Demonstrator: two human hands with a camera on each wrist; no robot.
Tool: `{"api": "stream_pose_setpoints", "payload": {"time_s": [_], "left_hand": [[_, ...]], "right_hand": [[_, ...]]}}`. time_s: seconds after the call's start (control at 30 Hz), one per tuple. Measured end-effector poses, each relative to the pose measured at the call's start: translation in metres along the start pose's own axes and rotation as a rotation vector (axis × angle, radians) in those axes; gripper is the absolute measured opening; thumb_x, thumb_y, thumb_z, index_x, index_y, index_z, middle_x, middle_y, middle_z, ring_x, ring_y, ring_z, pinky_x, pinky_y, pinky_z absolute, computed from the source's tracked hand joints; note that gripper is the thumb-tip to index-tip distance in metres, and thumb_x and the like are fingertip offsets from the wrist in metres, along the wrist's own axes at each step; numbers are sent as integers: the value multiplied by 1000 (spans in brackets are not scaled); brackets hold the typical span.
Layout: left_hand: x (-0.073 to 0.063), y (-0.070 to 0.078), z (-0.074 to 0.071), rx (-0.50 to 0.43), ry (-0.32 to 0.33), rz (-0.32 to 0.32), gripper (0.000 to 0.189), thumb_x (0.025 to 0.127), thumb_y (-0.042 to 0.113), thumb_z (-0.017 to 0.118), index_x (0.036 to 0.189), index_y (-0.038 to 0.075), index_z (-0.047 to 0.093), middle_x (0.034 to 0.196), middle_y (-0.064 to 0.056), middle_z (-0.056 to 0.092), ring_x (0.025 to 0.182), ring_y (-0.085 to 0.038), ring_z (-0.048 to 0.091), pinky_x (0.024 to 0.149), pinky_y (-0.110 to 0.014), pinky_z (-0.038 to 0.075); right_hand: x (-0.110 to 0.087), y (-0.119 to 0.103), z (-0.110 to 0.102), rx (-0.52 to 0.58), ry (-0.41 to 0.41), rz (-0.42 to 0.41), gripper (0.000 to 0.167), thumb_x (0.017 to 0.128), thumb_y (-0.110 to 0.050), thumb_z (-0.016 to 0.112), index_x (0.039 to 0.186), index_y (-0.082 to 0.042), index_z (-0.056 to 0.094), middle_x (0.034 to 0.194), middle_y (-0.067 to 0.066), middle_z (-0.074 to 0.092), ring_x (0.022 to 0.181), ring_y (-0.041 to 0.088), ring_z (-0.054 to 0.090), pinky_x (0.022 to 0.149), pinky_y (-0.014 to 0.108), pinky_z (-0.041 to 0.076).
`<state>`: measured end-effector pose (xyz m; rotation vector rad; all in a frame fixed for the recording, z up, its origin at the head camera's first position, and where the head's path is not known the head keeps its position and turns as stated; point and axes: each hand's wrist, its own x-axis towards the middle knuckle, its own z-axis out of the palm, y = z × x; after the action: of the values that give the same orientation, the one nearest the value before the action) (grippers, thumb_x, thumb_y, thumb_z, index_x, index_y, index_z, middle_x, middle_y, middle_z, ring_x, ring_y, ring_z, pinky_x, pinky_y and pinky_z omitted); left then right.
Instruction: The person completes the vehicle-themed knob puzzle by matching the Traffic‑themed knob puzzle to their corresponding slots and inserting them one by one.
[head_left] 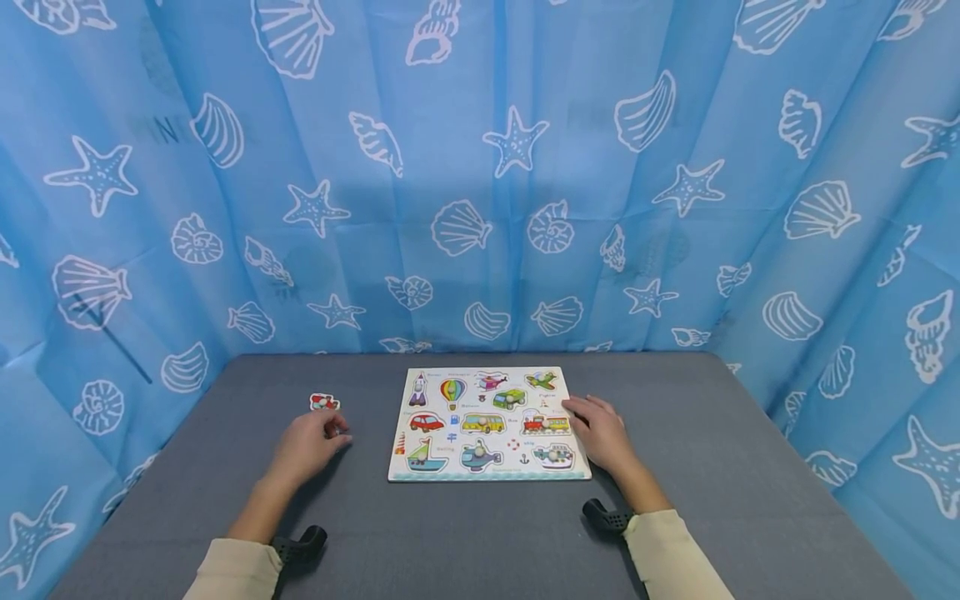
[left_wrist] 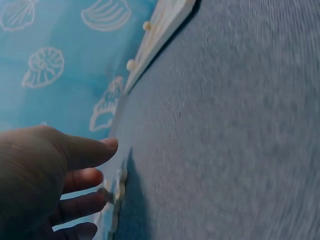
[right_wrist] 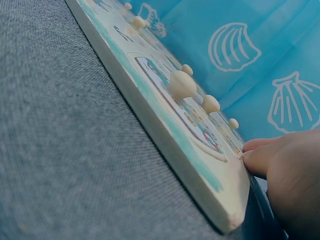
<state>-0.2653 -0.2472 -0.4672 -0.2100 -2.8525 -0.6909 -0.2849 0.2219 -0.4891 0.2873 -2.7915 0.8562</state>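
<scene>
A wooden knob puzzle board (head_left: 455,476) with vehicle pictures lies flat on the grey table. My right hand (head_left: 602,433) touches the board's right edge with its fingertips; in the right wrist view the fingertips (right_wrist: 252,160) meet that edge near the corner. Left of the board, a small red-and-white puzzle piece (head_left: 325,402) lies on the table. My left hand (head_left: 303,446) is just in front of this piece, fingers loosely bent and thumb apart. In the left wrist view the piece (left_wrist: 120,192) is partly hidden behind the fingers, its knob close to the fingertips.
Round wooden knobs (right_wrist: 182,85) stand up from the pieces in the board. The grey table (head_left: 480,533) reaches back to a blue curtain (head_left: 480,167) with white shells and starfish. Each wrist wears a black camera band (head_left: 300,546).
</scene>
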Motion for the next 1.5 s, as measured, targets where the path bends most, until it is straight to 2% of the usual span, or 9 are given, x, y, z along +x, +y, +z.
{"api": "stream_pose_setpoints", "payload": {"time_s": [0.13,0.27,0.43,0.53,0.8,1.1,1.27,1.5], "left_hand": [[-1,-9,1,-12,5,-43,13,81,14,78,85,11,66,71,2,53,63,-15,47,58,-34,38],[-1,-11,-3,-21,2,-95,13,82,13,77,84,8,65,71,0,54,64,-17,49,57,-35,38],[-4,-9,-9,27,-46,-272,22,83,25,75,83,9,60,71,-2,54,64,-20,49,54,-36,36],[-7,-9,-12,60,-64,-329,28,83,32,75,81,10,58,71,-3,55,64,-20,49,52,-36,36],[-10,-9,-13,59,-63,-323,35,84,40,73,77,10,56,68,-3,52,62,-20,47,51,-35,33],[-4,-7,-11,66,-91,-391,42,85,47,70,70,12,53,63,-1,47,57,-18,43,50,-33,31],[-3,-8,-10,74,-95,-395,42,86,45,70,67,12,52,61,0,44,56,-17,41,50,-33,30],[-2,-3,-11,76,-89,-370,39,85,43,71,69,11,56,62,-1,48,57,-18,44,49,-33,32]], "right_hand": [[0,0,1,-1,-9,8,36,97,-8,57,133,-3,59,140,18,52,135,41,34,101,66,23],[0,-1,0,-3,-11,13,36,97,-8,57,133,-3,59,139,17,52,135,41,34,101,65,23],[0,-3,0,3,-9,16,36,97,-8,56,132,-3,59,139,18,52,135,41,34,102,65,23],[0,-3,-1,3,-15,20,36,97,-8,56,133,-3,59,140,17,52,135,41,34,102,65,22],[0,-2,0,6,-10,14,36,97,-9,57,132,-3,60,139,17,52,135,41,34,102,65,23],[1,-2,-1,1,-2,15,35,97,-8,56,132,-2,59,139,17,52,135,41,35,103,64,23],[-1,-3,-1,11,2,6,35,97,-7,57,131,-2,60,138,18,53,134,42,35,102,65,23],[-1,-3,-1,6,4,7,35,97,-7,56,131,-2,60,139,18,52,135,41,34,102,66,22]]}}
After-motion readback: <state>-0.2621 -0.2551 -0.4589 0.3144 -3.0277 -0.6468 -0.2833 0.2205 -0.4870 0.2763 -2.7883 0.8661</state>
